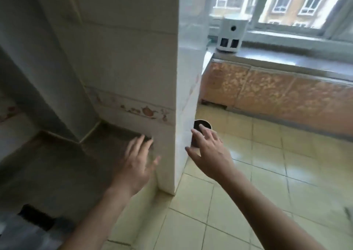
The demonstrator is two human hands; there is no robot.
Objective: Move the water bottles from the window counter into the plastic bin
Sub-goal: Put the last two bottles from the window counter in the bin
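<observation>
Both my hands reach forward with fingers spread and nothing in them. My left hand [138, 161] hovers in front of a white tiled pillar [133, 58], above a dark grey counter [47, 163]. My right hand [208, 150] is to the right of the pillar, over the floor. The window counter [286, 56] runs along the back right under the window. No water bottle and no plastic bin show in this view.
A white box-shaped device [232, 33] stands on the window counter's left end. A dark round container [201, 127] sits on the floor just beyond my right fingers, beside the pillar. Orange-patterned cabinet fronts [277, 89] lie below the counter. Pale yellow floor tiles [267, 173] spread to the right.
</observation>
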